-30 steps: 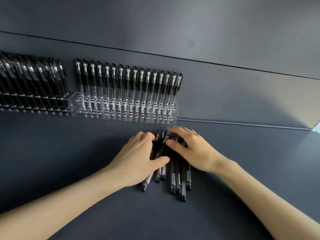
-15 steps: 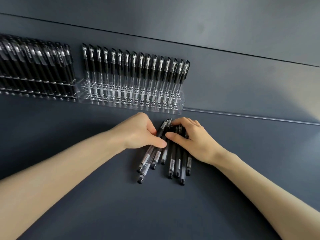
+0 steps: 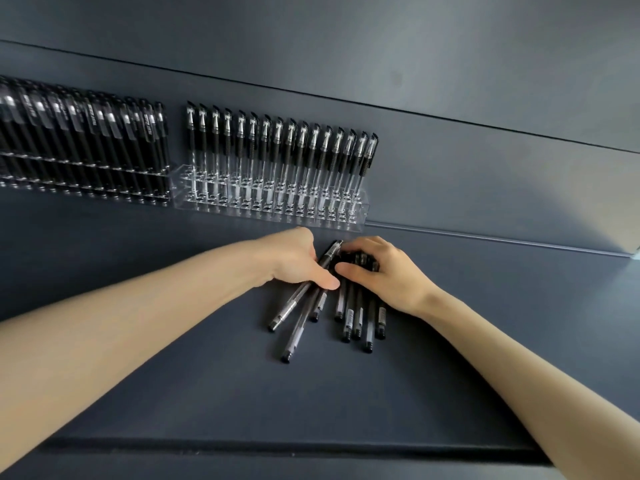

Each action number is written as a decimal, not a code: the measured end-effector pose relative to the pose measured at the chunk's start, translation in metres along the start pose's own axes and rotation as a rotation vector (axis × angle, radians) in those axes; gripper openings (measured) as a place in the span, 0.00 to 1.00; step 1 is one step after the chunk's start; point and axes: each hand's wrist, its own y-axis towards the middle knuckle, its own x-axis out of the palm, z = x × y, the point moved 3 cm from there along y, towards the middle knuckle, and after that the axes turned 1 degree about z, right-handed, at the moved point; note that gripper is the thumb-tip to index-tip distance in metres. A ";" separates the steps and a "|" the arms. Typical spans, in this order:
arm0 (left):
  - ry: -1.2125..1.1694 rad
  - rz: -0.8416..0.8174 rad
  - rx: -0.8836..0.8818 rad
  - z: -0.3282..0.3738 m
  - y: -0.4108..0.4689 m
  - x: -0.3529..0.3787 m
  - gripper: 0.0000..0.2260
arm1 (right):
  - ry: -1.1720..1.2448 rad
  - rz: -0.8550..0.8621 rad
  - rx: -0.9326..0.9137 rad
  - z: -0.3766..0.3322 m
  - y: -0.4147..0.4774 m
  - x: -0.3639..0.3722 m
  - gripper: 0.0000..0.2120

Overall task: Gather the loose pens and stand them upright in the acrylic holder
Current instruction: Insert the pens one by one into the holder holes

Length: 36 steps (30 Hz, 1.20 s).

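Several loose black pens (image 3: 349,315) lie fanned out on the dark grey table, caps away from me. My left hand (image 3: 294,263) curls over the left pens, thumb pressing across their barrels. My right hand (image 3: 381,270) curls round the cap ends of the right pens, thumb tip close to the left thumb. Behind them stands the clear acrylic holder (image 3: 273,202), its back row filled with upright pens (image 3: 280,147) and its front rows of holes showing no pens.
A second acrylic holder (image 3: 79,188) packed with black pens stands at the far left against the grey wall. The table's front edge (image 3: 277,445) runs across the bottom. A white corner (image 3: 632,249) shows at the far right.
Both hands have drawn closer around the pens' cap ends, fingers curling more. The left pens have fanned out leftward. The view has shifted, showing the table's front edge.
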 end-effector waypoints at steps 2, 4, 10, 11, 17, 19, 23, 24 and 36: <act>-0.011 0.040 0.020 -0.002 -0.002 0.002 0.20 | 0.000 -0.002 -0.004 -0.001 0.000 -0.001 0.20; -0.037 0.077 0.036 -0.004 -0.005 0.003 0.21 | 0.000 -0.002 0.002 -0.002 0.000 -0.001 0.20; -0.196 0.181 0.093 -0.013 -0.007 -0.002 0.15 | -0.078 -0.006 0.008 0.000 0.000 0.000 0.21; -0.253 0.199 0.104 -0.015 -0.008 -0.003 0.14 | -0.098 0.005 0.010 -0.002 0.000 -0.002 0.20; -0.886 0.177 0.173 -0.026 -0.020 -0.021 0.07 | 0.577 0.082 -0.038 -0.054 0.012 -0.012 0.11; -0.965 0.216 0.205 -0.032 -0.023 -0.031 0.07 | 0.725 0.100 -0.028 -0.071 0.023 -0.011 0.11; -1.098 0.208 0.264 -0.053 -0.025 -0.055 0.09 | 0.891 0.194 -0.049 -0.102 0.053 -0.008 0.07; -1.108 0.194 0.268 -0.060 -0.025 -0.062 0.09 | 0.924 0.218 -0.054 -0.108 0.061 -0.008 0.06; -0.874 0.360 0.311 -0.157 -0.005 -0.137 0.10 | 0.772 0.503 -0.077 -0.194 0.130 0.043 0.16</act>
